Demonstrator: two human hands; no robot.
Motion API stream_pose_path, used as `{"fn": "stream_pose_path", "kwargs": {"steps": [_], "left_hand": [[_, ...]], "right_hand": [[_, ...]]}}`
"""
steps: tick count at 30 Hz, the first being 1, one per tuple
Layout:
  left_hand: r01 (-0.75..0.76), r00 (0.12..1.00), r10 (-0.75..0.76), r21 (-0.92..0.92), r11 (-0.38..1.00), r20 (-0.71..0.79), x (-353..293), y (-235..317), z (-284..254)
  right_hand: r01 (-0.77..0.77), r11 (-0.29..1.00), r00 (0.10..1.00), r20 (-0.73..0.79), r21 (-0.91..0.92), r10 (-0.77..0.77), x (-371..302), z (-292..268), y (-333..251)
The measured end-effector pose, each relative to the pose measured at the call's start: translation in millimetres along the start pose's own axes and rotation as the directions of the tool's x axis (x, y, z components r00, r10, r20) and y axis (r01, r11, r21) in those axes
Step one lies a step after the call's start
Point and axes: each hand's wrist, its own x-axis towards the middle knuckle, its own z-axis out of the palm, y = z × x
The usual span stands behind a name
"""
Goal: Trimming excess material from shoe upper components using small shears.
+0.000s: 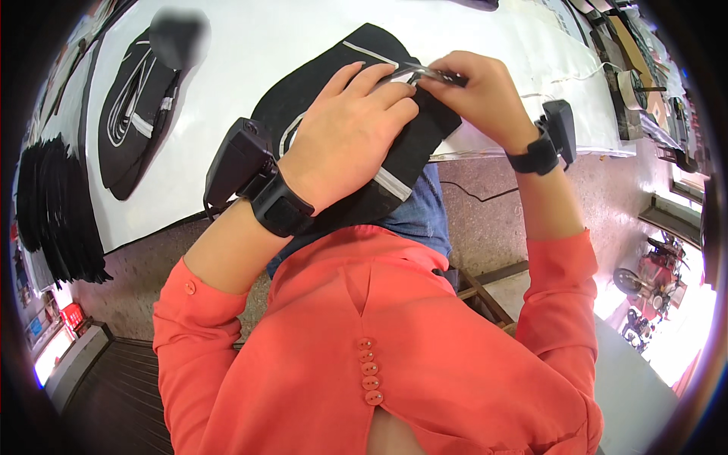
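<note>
A black fabric piece with pale grey piping and strips lies over the table's near edge and hangs toward my lap. My left hand rests on it, palm down, fingers stretched toward the right. My right hand is closed around a slim, shiny metal tool with a dark end, perhaps small scissors; its exact kind is not clear. The tool's tip is at a pale strip on the fabric, close to my left fingertips. Both wrists carry black strapped devices.
The white-covered table spreads in front. Left of my hands lie folded black pieces with grey piping. A stack of black strips hangs over the table's left edge. Clutter and a white spool stand at the right; a motorcycle shows beyond.
</note>
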Motion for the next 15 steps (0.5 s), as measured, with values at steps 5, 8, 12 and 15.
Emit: {"fn": "stream_pose_path", "kwargs": {"steps": [5,8,12,15], "left_hand": [[0.031,1.000,-0.031,-0.067,0.997,0.003,-2,-2,0],[0.038,0.999,-0.037,-0.098,0.994,0.005,0,-2,0],[0.030,1.000,-0.030,-0.066,0.997,-0.004,1,1,1],[0.002,0.999,-0.006,0.066,0.998,0.051,0,5,2]], "right_hand": [[0.191,0.956,0.970,-0.107,-0.221,-0.218,-29,-9,-10],[0.314,0.888,0.938,-0.035,-0.336,-0.344,-38,-11,-15],[0.381,0.824,0.924,0.142,-0.419,-0.354,-49,-18,-23],[0.379,0.801,0.925,0.215,-0.463,-0.313,-53,-30,-28]]}}
